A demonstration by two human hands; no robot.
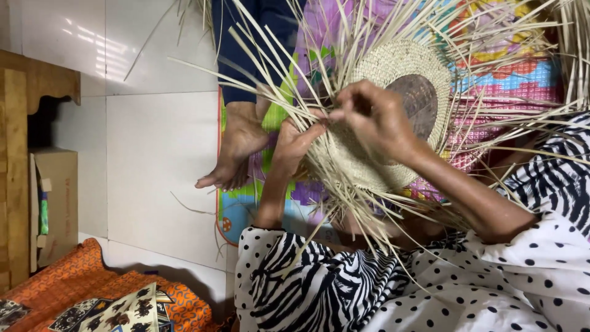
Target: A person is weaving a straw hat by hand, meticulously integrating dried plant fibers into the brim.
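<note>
Sleeves (430,289) of white cloth with black dots and zebra-like stripes fill the bottom of the view, and both forearms rise out of them to a half-woven straw hat (393,117). It lies in the upper middle of the view, over the person's lap and above a bright patterned mat (516,80), with its round disc facing the camera and tipped a little to the right. The weave is pale and tight, with a darker brown oval patch (421,104) near its upper right part. Loose, unwoven straw strips (276,67) stick out from the rim on every side, long and thin, most of them fanning up-left and down toward the sleeves, so the edge of the hat is partly hidden behind them.

At the left rim, the left hand (295,138) is closed on a few strips, and the right hand (375,117) pinches strips just beside it, its fingers bent over the weave. The two hands nearly touch.

Left of the hat a bare foot (236,144) below a dark blue trouser leg (246,49) rests at the mat's edge on white floor tiles (153,154). Farther left stands a wooden piece of furniture (18,154) with a cardboard box (58,203) beside it, and orange patterned cloth (92,295) lies at the bottom left.
</note>
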